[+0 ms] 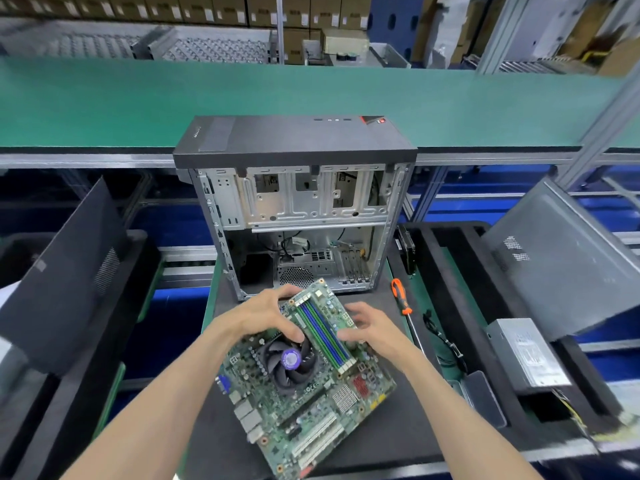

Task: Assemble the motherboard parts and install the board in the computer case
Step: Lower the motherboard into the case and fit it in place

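case (294,202) at 12, open side facing board (304,372) | cables (294,242) across its interior | screwdriver (401,299) at 2 | side panels (62,271) at 9 and 3 | bare mat at 6

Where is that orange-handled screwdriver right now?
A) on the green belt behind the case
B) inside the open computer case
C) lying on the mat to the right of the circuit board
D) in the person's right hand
C: the screwdriver lies untouched on the mat, right of the circuit board, while both hands are at the board.
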A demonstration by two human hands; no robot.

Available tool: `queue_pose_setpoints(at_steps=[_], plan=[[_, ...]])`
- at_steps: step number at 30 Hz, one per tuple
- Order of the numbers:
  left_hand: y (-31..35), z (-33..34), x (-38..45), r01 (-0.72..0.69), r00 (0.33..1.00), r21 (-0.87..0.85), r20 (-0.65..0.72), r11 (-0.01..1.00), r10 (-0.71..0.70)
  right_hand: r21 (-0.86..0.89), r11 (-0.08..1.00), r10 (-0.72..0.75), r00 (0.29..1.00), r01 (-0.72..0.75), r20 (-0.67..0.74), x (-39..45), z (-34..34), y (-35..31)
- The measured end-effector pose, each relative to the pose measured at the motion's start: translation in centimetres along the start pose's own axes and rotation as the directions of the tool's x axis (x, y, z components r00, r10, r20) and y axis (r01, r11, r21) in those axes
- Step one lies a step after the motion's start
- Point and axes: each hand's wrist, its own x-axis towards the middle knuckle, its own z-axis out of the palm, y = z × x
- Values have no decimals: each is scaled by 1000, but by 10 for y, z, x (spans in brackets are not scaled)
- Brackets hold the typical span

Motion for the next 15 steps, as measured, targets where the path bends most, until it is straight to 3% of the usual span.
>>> queue_pose_setpoints(at_steps=[5,9,15], plan=[[17,-13,1,-63,991,94,122,994,51,99,992,57,978,-78,198,-6,7,-7],[23,-16,1,-66,985,130,164,989,44,192,959,178,971,-207,158,-9,11,-7],[32,-14,1,-95,982,164,178,982,66,228,969,87,995,-97,53,-14,14,-3]])
